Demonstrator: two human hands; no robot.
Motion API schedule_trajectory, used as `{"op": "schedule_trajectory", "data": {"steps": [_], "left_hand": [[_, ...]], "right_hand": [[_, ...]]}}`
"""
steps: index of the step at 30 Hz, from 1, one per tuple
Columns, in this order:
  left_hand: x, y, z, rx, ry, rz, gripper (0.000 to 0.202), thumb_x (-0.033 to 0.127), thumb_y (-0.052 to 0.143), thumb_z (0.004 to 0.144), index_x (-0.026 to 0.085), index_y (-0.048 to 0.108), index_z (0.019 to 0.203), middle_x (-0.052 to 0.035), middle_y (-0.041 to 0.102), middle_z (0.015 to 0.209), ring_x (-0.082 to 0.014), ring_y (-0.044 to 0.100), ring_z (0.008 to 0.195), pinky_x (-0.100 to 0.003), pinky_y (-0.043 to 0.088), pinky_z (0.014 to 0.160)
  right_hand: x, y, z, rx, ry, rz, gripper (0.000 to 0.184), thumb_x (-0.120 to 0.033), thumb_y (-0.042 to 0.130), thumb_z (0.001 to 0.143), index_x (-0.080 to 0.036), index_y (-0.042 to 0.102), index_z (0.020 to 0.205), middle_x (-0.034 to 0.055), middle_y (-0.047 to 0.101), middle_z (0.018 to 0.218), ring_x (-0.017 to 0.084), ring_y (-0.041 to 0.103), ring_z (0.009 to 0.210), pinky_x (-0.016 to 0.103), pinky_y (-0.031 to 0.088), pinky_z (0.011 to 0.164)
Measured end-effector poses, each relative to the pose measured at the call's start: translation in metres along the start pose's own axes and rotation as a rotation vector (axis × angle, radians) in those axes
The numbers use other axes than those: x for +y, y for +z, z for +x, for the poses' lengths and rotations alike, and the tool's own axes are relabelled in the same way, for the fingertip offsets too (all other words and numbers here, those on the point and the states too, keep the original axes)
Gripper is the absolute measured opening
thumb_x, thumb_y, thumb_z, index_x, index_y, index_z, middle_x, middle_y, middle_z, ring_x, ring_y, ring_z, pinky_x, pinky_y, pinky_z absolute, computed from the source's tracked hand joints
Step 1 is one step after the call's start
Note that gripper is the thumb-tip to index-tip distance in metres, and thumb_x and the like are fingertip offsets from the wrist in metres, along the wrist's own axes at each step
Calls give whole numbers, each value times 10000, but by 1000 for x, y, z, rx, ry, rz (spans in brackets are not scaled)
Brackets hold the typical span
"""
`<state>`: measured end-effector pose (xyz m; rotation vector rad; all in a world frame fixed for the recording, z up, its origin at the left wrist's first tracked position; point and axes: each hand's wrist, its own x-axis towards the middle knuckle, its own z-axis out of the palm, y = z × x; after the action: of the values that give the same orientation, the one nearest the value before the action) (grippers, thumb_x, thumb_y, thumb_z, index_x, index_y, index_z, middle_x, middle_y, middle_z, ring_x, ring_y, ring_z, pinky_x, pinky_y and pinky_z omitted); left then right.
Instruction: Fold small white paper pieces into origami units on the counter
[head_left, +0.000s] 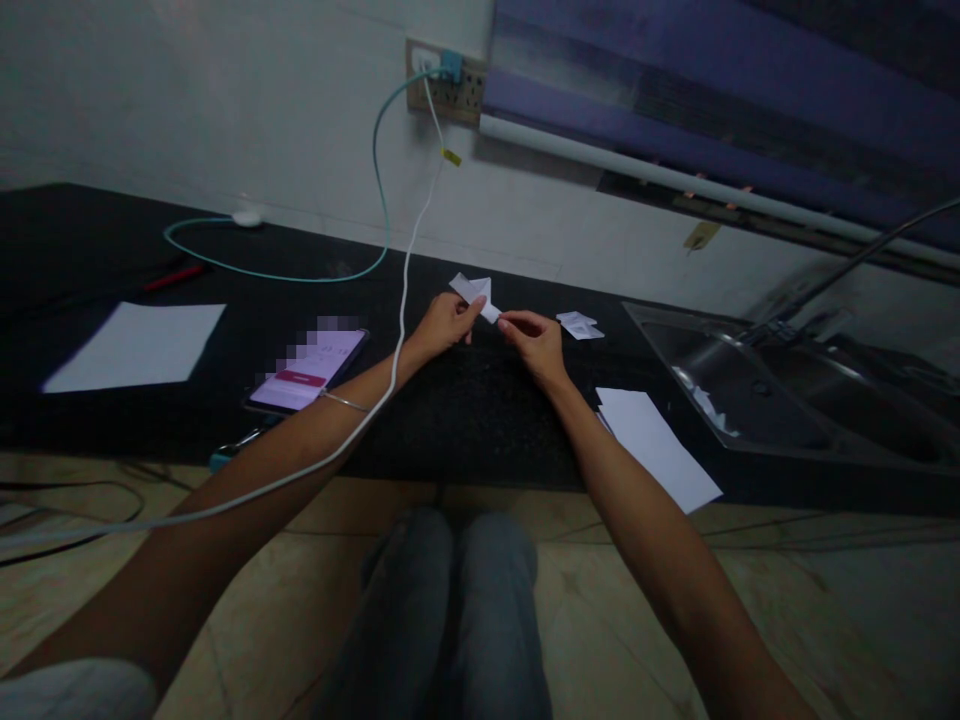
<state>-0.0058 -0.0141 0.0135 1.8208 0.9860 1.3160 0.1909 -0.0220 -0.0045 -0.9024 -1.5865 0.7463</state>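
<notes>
Above the dark counter, a small folded piece of white paper (478, 289) is held between both hands. My left hand (448, 322) is closed on its left side, the thumb lying over the folds. At its lower right corner, the fingertips of my right hand (538, 343) pinch the paper. Just right of that hand lies another small folded paper (580, 325). Flat white sheets (656, 445) rest beside my right forearm, near the counter's front edge.
A lit phone (307, 370) lies by my left forearm, with a white sheet (139, 345) farther left. A white cable (406, 300) crosses over my left forearm from the wall socket (469, 92). A metal sink (739, 385) is set in at right.
</notes>
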Motion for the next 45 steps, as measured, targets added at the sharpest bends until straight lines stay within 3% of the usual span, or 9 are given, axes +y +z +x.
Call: {"op": "schedule_trajectory", "data": {"steps": [9,19,29,33,38,43,45], "left_hand": [[4,8,0,-106,3,2,487,436,567,982,168,611,578,-23,572,481,-106,474,453,-225,335,486],[9,8,-3,-149,19,89,562,391,473,1024,166,602,526,-51,587,511,-114,484,473,-242,356,527],[5,10,-2,-184,41,43,506,382,481,1021,162,603,581,-45,593,515,-113,495,480,-232,361,521],[7,12,-2,-207,3,36,492,405,495,1019,164,587,600,-31,578,514,-102,504,472,-231,368,506],[13,19,-2,-141,-120,-76,324,372,493,1028,154,603,815,-35,624,704,-93,548,549,-209,372,475],[12,21,2,-50,-200,-170,333,384,443,1046,144,601,877,-59,610,775,-121,581,650,-209,415,498],[9,20,2,-28,-195,-223,332,421,450,1037,148,612,937,-70,614,808,-150,607,730,-216,438,521]], "right_hand": [[3,1,2,7,15,-43,272,-472,752,783,-225,790,891,38,751,857,203,671,791,372,552,778],[10,0,3,33,47,-14,304,-485,781,753,-219,795,899,45,756,867,198,670,754,362,555,733],[-1,3,-1,-118,112,77,337,-539,790,743,-206,782,788,16,720,728,151,619,645,301,497,655],[3,1,1,-113,86,79,370,-561,798,721,-194,752,726,10,686,674,131,566,589,289,462,620],[13,-1,4,-5,42,13,430,-601,769,724,-176,707,698,2,636,633,124,522,562,275,411,580],[14,4,2,-112,9,-69,458,-623,669,810,-175,680,715,3,614,624,136,531,563,273,400,566],[12,5,1,-98,-4,-105,423,-584,657,836,-176,687,727,10,632,638,145,549,581,279,417,585]]}}
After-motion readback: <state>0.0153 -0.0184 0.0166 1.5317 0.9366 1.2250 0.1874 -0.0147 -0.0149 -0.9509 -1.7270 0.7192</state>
